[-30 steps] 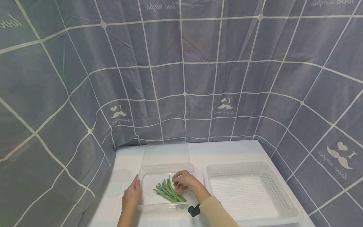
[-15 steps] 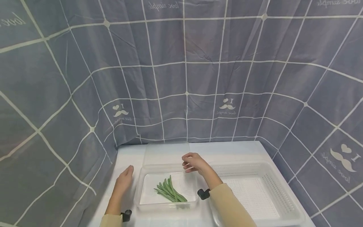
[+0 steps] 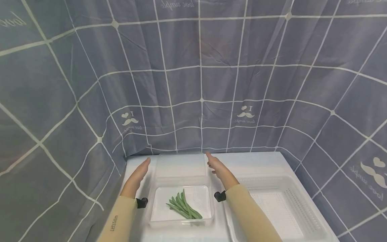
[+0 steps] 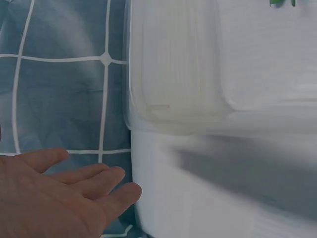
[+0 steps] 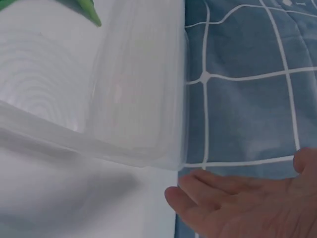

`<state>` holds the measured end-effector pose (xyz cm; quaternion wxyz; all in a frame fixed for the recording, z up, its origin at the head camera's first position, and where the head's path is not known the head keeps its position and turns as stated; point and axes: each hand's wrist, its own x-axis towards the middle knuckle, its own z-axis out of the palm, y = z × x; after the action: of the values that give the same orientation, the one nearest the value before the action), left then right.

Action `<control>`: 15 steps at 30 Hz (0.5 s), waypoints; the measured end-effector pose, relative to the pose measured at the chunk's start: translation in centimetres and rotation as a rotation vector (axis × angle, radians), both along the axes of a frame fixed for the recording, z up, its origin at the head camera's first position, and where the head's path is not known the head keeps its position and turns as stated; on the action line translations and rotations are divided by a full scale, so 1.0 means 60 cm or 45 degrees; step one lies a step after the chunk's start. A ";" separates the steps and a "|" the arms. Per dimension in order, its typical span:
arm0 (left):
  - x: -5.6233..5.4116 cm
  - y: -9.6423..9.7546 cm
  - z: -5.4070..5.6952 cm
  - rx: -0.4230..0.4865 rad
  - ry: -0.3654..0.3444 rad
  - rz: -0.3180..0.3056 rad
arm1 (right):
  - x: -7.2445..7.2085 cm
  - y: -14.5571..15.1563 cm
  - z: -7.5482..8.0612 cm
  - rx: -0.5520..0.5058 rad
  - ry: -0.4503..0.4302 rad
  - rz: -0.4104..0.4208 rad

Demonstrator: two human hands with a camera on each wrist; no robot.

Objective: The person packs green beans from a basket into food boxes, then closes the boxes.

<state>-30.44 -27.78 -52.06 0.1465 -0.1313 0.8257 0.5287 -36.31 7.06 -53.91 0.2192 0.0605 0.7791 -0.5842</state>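
Observation:
A clear plastic food container [image 3: 151, 208] stands on the white table, with a small bunch of green beans [image 3: 184, 205] on its bottom. Behind it lies a clear lid [image 3: 180, 164], its near edge at the container's back rim. My left hand [image 3: 139, 173] is beside the lid's left side, fingers extended and nothing in them. On the lid's other side, my right hand [image 3: 219, 168] is likewise empty, its fingers reaching toward the back. In the left wrist view the palm [image 4: 54, 203] is visible with the fingers apart, near a corner of the lid.
A white perforated plastic basket [image 3: 272, 208] stands to the right, partly behind my right sleeve [image 3: 252, 215]. A grey checked curtain [image 3: 217, 84] surrounds the white table [image 3: 242, 159] at the back and sides.
Both hands have left the container and moved back to either side of the lid. The right hand has come away from the green beans, which stay in the container.

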 end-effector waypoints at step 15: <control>-0.060 0.022 -0.048 0.144 -0.193 0.056 | -0.024 -0.013 -0.057 -0.046 -0.137 -0.037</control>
<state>-34.05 -26.48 -54.96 0.2040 -0.1804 0.7781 0.5660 -37.78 6.30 -57.32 0.2533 0.0992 0.7545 -0.5973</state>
